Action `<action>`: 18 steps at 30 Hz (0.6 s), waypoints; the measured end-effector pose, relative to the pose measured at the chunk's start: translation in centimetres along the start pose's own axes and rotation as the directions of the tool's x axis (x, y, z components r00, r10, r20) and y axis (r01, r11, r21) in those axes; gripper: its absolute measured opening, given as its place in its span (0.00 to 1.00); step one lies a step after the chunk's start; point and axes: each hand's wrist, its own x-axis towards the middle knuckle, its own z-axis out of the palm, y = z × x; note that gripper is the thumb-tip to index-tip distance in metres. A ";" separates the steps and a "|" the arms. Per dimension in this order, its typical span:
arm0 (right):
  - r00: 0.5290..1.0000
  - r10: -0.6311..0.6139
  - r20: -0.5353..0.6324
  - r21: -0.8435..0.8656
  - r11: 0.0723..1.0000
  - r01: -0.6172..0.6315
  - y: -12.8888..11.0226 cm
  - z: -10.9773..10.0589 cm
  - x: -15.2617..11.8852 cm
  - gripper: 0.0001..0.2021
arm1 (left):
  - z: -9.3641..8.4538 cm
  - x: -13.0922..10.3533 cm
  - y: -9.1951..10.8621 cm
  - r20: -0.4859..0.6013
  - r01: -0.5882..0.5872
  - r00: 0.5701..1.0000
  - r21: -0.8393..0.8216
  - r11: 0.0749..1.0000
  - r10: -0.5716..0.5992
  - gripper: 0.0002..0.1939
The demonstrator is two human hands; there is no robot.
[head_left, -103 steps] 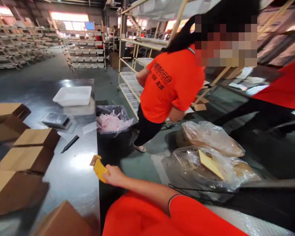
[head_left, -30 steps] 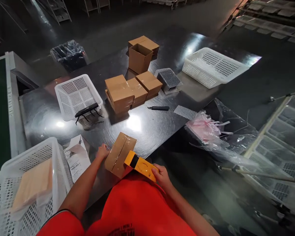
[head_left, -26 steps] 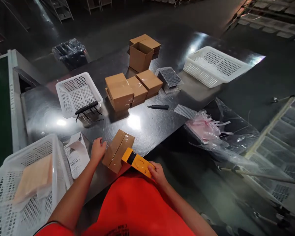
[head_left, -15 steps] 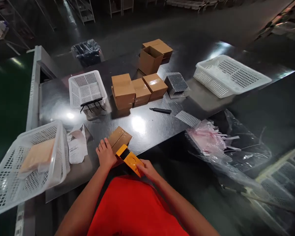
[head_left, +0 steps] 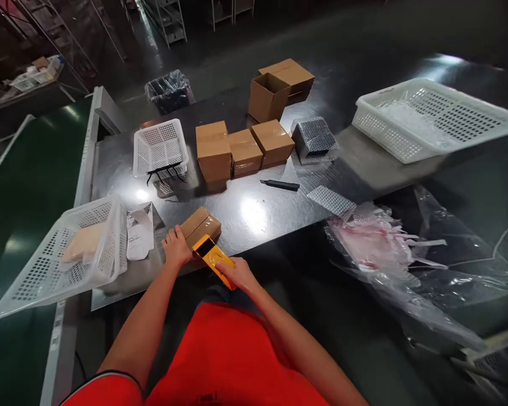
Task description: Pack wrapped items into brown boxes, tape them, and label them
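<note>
A small taped cardboard box rests near the front edge of the metal table. My left hand grips its left side, fingers bent over the near left corner; the thumb is hidden. In my right hand is a yellow handheld device with a dark panel at its far end and a round marking on its face. My right fingers wrap around its near end. That dark end is at the box's near side; whether the two touch I cannot tell. Beyond the box lies a black utility knife.
Taped cardboard boxes and a bubble-wrapped dark item stand behind. White baskets sit left and right; another holds a tan packet. Papers lie left. Plastic bags hang off the right edge.
The view has shifted, bringing more of the green belt at left into sight. Both hands stay on the box and yellow device; the box now shows more of its right side.
</note>
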 end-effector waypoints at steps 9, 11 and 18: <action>0.988 0.112 -0.107 -0.199 0.971 -0.132 -1.5 -0.4 -3.9 0.24 | -1.0 0.1 0.3 0.066 -0.058 0.996 0.017 0.998 0.057 0.56; 0.987 0.110 -0.119 -0.174 0.976 -0.130 -0.9 0.1 -4.3 0.23 | -1.0 0.4 0.3 0.090 -0.063 0.994 0.003 0.998 0.062 0.57; 0.987 0.097 -0.125 -0.084 0.991 -0.108 -1.5 1.6 -0.9 0.23 | -1.5 4.8 -2.3 0.284 -0.054 0.953 -0.190 0.980 0.107 0.62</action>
